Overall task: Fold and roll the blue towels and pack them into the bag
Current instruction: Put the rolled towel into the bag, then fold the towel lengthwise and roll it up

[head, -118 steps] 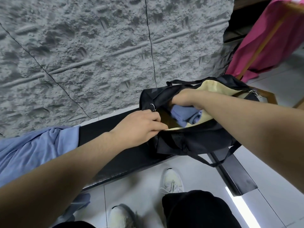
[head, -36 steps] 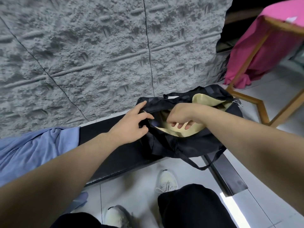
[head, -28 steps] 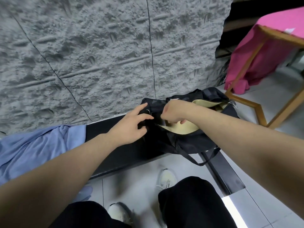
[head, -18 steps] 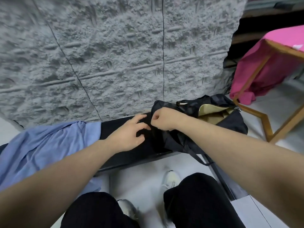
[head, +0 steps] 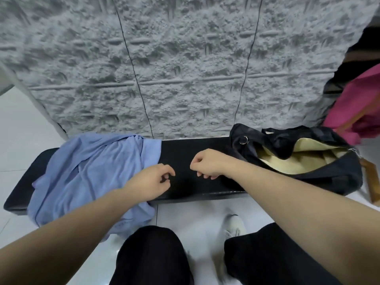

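A crumpled pile of blue towels (head: 90, 171) lies on the left part of a black bench (head: 191, 147) and hangs over its front edge. A black bag (head: 320, 177) with a pale yellow lining stands open at the bench's right end; no towel shows inside it from here. My left hand (head: 151, 183) hovers at the towels' right edge with loosely curled fingers, holding nothing. My right hand (head: 207, 163) is over the bare middle of the bench, left of the bag, also loosely curled and empty.
A rough grey stone wall (head: 185, 68) rises right behind the bench. A pink cloth (head: 357, 108) over a wooden frame is at the far right. My knees in black trousers (head: 152, 258) and a white shoe (head: 234, 225) are on the pale tiled floor.
Both hands have let go of the bag's opening and moved left over the bench toward the blue towels. The view has swung left, so the bag is now at the right.
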`<state>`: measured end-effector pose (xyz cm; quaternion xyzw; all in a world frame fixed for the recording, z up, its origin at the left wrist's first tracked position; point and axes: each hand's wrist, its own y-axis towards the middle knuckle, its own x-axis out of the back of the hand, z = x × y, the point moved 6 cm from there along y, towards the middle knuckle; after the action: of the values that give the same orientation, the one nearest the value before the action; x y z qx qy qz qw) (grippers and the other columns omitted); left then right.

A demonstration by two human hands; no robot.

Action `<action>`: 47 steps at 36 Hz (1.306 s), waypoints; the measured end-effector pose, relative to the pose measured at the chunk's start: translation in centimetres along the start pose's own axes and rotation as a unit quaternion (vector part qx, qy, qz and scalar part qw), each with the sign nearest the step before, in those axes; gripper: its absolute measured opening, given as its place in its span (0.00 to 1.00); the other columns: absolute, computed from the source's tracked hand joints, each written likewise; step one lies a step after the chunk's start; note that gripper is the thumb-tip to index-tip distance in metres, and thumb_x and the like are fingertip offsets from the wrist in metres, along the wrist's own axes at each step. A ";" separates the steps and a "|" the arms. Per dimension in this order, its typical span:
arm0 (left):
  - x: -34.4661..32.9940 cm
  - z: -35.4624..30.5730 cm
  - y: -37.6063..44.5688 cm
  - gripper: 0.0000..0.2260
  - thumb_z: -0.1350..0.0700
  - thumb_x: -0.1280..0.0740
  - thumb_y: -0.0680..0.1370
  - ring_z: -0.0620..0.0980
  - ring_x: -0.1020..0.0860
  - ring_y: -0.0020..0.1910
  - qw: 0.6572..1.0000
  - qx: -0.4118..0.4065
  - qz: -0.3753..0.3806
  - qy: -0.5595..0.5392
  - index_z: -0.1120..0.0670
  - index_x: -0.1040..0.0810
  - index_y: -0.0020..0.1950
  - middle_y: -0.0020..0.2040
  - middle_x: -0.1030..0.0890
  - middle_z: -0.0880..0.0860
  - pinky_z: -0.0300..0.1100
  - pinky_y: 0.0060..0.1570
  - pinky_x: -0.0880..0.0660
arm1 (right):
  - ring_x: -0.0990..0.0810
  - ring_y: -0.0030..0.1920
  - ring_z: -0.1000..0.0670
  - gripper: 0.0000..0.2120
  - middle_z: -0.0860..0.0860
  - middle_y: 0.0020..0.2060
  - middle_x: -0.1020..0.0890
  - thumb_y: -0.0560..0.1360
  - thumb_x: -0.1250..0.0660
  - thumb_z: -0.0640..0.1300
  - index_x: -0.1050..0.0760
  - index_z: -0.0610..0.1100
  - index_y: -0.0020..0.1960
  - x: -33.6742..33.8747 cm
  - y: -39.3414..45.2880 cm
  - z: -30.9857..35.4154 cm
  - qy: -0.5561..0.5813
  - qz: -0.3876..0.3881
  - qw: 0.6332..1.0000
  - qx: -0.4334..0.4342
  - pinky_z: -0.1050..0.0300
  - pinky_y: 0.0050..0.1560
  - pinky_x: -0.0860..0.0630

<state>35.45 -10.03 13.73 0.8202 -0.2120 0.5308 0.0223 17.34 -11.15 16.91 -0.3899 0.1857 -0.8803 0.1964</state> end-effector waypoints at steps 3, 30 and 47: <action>0.0 2.8 -0.4 0.14 0.54 0.35 0.77 0.42 0.24 0.47 0.999 0.033 -0.012 0.006 0.45 0.24 0.62 0.55 0.24 0.42 0.43 0.53 0.25 | 0.22 0.35 0.53 0.08 0.52 0.39 0.18 0.75 0.40 0.45 0.22 0.49 0.47 -1.6 1.3 0.7 -0.002 0.016 1.000 -0.002 0.59 0.37 0.23; -0.9 14.0 -0.7 0.07 0.54 0.39 0.80 0.53 0.24 0.36 0.968 0.188 -0.137 -0.091 0.50 0.28 0.41 0.39 0.26 0.48 0.52 0.42 0.23 | 0.22 0.37 0.53 0.10 0.51 0.41 0.18 0.77 0.40 0.45 0.21 0.45 0.52 -10.7 8.9 5.0 0.029 0.092 0.995 0.007 0.60 0.37 0.24; -1.1 12.8 -0.8 0.12 0.60 0.34 0.77 0.46 0.24 0.40 0.947 0.200 -0.120 -0.221 0.42 0.25 0.40 0.37 0.22 0.45 0.40 0.46 0.27 | 0.20 0.42 0.52 0.16 0.51 0.47 0.21 0.80 0.40 0.58 0.24 0.48 0.59 -13.1 9.3 6.6 0.075 0.107 0.991 -0.003 0.56 0.45 0.22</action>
<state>46.43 -12.28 7.31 0.9238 -0.0012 0.3614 -0.1263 32.32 -13.82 8.48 -0.3009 0.2430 -0.8807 0.2735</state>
